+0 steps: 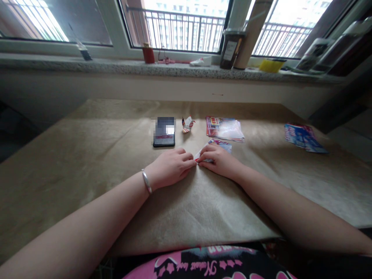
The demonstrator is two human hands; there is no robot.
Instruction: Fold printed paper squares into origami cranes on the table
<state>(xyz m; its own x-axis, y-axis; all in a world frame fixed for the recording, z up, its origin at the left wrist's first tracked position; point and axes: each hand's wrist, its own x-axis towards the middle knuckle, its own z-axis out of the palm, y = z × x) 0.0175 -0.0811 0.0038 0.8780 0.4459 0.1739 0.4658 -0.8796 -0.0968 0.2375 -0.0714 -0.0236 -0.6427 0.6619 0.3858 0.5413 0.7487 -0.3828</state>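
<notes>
My left hand (171,166), with a silver bangle on the wrist, and my right hand (219,159) meet at the middle of the table (87,162). Both pinch a small printed sheet of paper (216,146) that lies flat under the fingertips, its blue and red print showing past my right hand. The fingers of both hands are curled and pressed onto the paper's near corner.
A dark phone (164,132) lies just beyond my left hand. A small folded paper figure (187,124) stands beside it. A stack of printed leaflets (224,128) lies further right, another leaflet (302,137) at the far right. Jars and small items line the windowsill (116,66).
</notes>
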